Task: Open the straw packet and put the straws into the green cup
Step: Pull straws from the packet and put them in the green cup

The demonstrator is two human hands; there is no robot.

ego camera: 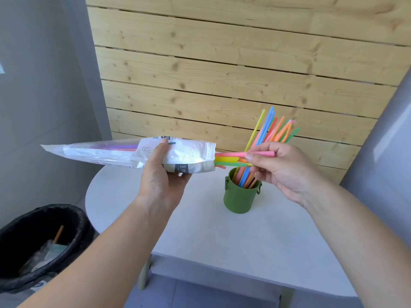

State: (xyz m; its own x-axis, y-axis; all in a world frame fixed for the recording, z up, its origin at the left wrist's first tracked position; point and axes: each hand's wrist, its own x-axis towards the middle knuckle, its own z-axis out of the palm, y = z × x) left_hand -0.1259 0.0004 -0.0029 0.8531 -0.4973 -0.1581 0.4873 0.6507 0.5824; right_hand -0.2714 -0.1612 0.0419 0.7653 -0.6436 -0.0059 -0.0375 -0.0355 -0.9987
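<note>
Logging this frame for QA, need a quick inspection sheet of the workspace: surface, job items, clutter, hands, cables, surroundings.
Surface: white table, rounded edge, bare apart from the cup.
Job's things: green cup upright on the table, many coloured straws already standing in it. Straw packet held level above the table, open end toward the cup, more straws sticking out.
Clutter: nothing seen on the table.
Hands: left hand holds the packet from below, thumb on top. Right hand has a pinch grip on the pink straw poking from the packet.
Cables: nothing seen.
Surroundings: wooden slat wall behind; black-lined bin on the floor at left, with scraps and one orange straw inside.
</note>
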